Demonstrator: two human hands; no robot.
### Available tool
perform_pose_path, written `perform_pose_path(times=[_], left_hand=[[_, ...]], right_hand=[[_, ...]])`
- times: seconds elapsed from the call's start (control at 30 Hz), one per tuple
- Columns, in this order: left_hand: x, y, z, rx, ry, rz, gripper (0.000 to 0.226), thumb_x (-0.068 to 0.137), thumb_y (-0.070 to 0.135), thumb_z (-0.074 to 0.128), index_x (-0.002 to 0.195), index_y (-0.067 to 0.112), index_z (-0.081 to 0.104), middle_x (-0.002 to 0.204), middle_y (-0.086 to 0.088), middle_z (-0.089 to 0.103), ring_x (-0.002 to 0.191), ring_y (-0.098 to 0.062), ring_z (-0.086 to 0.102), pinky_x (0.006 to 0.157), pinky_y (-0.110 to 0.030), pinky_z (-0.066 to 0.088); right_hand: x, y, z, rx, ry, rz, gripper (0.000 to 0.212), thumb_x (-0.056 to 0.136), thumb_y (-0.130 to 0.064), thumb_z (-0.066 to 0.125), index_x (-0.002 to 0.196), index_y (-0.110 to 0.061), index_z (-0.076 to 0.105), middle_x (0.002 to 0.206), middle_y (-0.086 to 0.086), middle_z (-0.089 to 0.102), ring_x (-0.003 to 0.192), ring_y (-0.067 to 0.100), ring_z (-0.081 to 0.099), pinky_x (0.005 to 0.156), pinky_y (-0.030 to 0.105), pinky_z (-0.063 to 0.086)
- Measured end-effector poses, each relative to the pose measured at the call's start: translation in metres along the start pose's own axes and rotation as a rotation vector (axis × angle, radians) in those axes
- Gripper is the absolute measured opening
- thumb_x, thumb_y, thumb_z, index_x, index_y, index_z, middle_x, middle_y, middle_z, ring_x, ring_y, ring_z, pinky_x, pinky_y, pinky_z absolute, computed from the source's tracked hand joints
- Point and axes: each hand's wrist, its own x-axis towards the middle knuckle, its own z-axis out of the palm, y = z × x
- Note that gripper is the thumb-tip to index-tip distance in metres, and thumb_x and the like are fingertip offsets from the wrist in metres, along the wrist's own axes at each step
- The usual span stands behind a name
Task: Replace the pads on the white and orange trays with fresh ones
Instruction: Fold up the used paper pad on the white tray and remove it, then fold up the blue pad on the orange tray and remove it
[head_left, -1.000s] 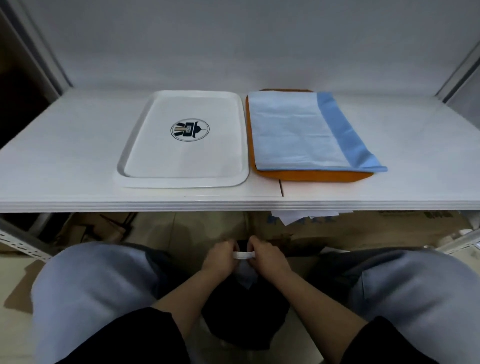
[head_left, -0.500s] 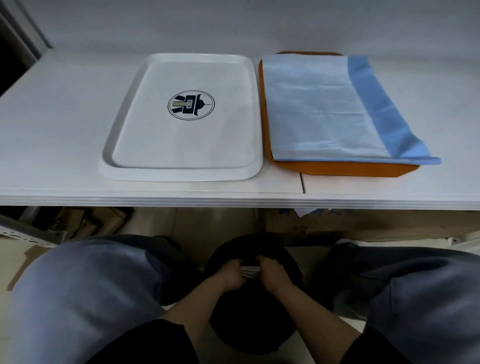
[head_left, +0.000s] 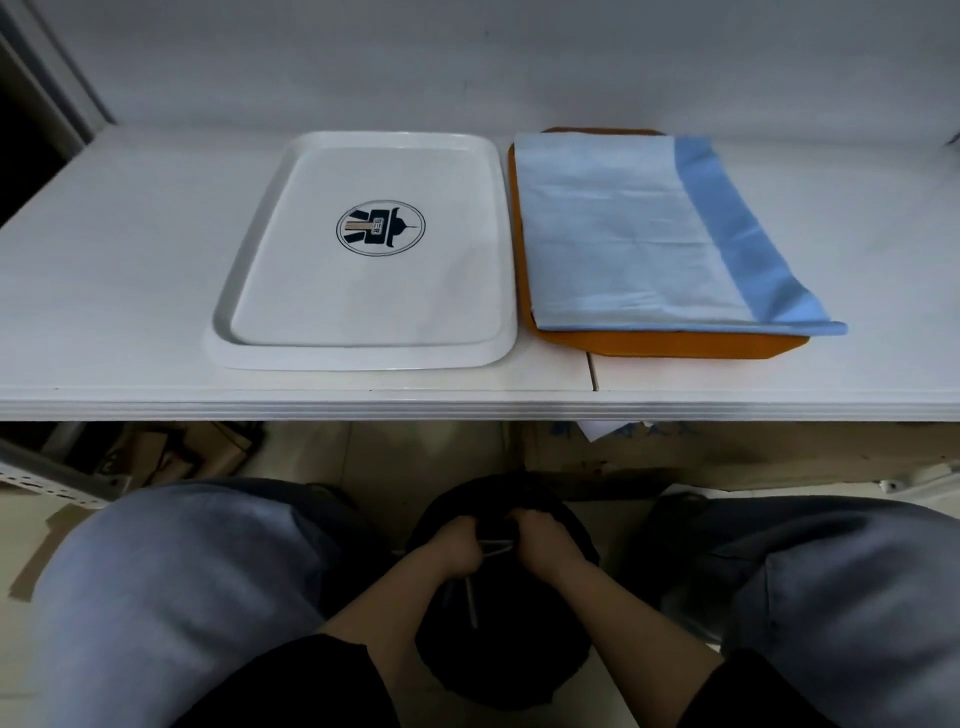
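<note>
A: White tray (head_left: 358, 358) sits bare on the shelf (head_left: 104, 291), well above and ahead of our hands, edge to edge with the orange tray (head_left: 675, 345) to its right. Open shelf on both outer sides.
B: Blue pad (head_left: 623, 234) covers the orange one, its right corner overhanging the tray edge.
A: Grip? We have the left hand (head_left: 452, 553) and right hand (head_left: 545, 545) curled close together, pinching a thin pale strip (head_left: 496, 548) over the black bin (head_left: 509, 623) between our knees.
B: Versus a second ago?
A: Hands sank lower into the bin; the strip looks more crumpled.
B: Around the grip?
A: Knees flank it, cardboard (head_left: 701, 447) lies beyond, and the shelf lip overhangs ahead.
</note>
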Motion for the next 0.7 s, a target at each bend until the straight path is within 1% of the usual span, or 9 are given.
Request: perform_pose_path(times=[0.1, 0.2, 0.27, 0.37, 0.47, 0.53, 0.57, 0.63, 0.7], left_hand=[[-0.012, 0.013, -0.009, -0.011, 0.035, 0.072, 0.029, 0.092, 0.013, 0.051, 0.117, 0.003, 0.061, 0.120, -0.012, 0.061, 0.102, -0.020, 0.057, 0.081, -0.022, 0.043], [-0.022, 0.026, -0.020, 0.015, 0.068, 0.097, 0.020, 0.089, 0.011, 0.051, 0.100, 0.005, 0.067, 0.114, -0.017, 0.065, 0.094, -0.021, 0.057, 0.076, -0.020, 0.039], [-0.031, 0.034, -0.029, 0.049, 0.061, 0.107, 0.017, 0.090, 0.007, 0.047, 0.083, 0.011, 0.062, 0.113, -0.021, 0.065, 0.086, -0.016, 0.052, 0.072, -0.020, 0.037], [-0.047, 0.045, -0.046, 0.119, 0.070, 0.117, 0.016, 0.091, 0.009, 0.046, 0.092, 0.012, 0.062, 0.115, -0.019, 0.064, 0.091, -0.020, 0.057, 0.072, -0.024, 0.039], [-0.065, 0.060, -0.061, 0.142, 0.108, 0.133, 0.026, 0.092, 0.014, 0.047, 0.107, 0.002, 0.064, 0.112, -0.019, 0.064, 0.096, -0.025, 0.061, 0.071, -0.025, 0.041], [-0.078, 0.071, -0.066, 0.125, 0.137, 0.158, 0.025, 0.092, 0.011, 0.046, 0.104, -0.002, 0.063, 0.099, -0.019, 0.064, 0.084, -0.022, 0.058, 0.065, -0.024, 0.042], [-0.083, 0.076, -0.068, 0.096, 0.138, 0.164, 0.020, 0.093, 0.010, 0.045, 0.093, -0.001, 0.063, 0.087, -0.015, 0.063, 0.074, -0.020, 0.058, 0.059, -0.022, 0.044], [-0.095, 0.087, -0.074, 0.063, 0.153, 0.171, 0.025, 0.093, 0.007, 0.044, 0.071, 0.011, 0.054, 0.067, -0.003, 0.056, 0.055, -0.010, 0.054, 0.043, -0.013, 0.041], [-0.105, 0.097, -0.080, 0.084, 0.192, 0.199, 0.030, 0.089, 0.005, 0.046, 0.061, 0.017, 0.052, 0.050, 0.007, 0.054, 0.039, 0.001, 0.050, 0.039, -0.010, 0.037]], right_hand=[[-0.009, -0.008, -0.012, -0.007, 0.023, -0.022, 0.036, 0.099, -0.014, 0.041, 0.134, -0.015, 0.052, 0.132, 0.010, 0.056, 0.112, 0.025, 0.056, 0.095, 0.031, 0.046], [-0.019, -0.018, -0.026, -0.043, 0.036, -0.042, 0.030, 0.097, -0.020, 0.046, 0.124, -0.014, 0.058, 0.124, 0.010, 0.060, 0.106, 0.026, 0.059, 0.086, 0.032, 0.049], [-0.027, -0.026, -0.038, -0.064, 0.055, -0.071, 0.028, 0.096, -0.020, 0.045, 0.118, -0.013, 0.060, 0.121, 0.010, 0.061, 0.105, 0.027, 0.059, 0.085, 0.033, 0.050], [-0.041, -0.035, -0.058, -0.083, 0.095, -0.100, 0.028, 0.095, -0.022, 0.044, 0.114, -0.013, 0.063, 0.118, 0.009, 0.063, 0.103, 0.027, 0.060, 0.085, 0.035, 0.050], [-0.054, -0.040, -0.076, -0.085, 0.136, -0.114, 0.027, 0.095, -0.025, 0.045, 0.112, -0.013, 0.063, 0.116, 0.009, 0.063, 0.102, 0.027, 0.060, 0.082, 0.035, 0.050], [-0.064, -0.045, -0.088, -0.090, 0.151, -0.129, 0.026, 0.095, -0.026, 0.047, 0.112, -0.014, 0.062, 0.116, 0.008, 0.063, 0.102, 0.026, 0.060, 0.083, 0.035, 0.050], [-0.069, -0.047, -0.093, -0.097, 0.159, -0.135, 0.025, 0.094, -0.026, 0.048, 0.111, -0.015, 0.062, 0.116, 0.007, 0.063, 0.102, 0.025, 0.060, 0.082, 0.035, 0.049], [-0.078, -0.051, -0.105, -0.118, 0.181, -0.151, 0.019, 0.094, -0.025, 0.047, 0.106, -0.018, 0.061, 0.114, 0.006, 0.063, 0.100, 0.025, 0.060, 0.078, 0.033, 0.048], [-0.087, -0.055, -0.113, -0.137, 0.210, -0.165, 0.013, 0.093, -0.026, 0.046, 0.094, -0.021, 0.058, 0.109, 0.005, 0.065, 0.095, 0.024, 0.059, 0.073, 0.032, 0.044]])
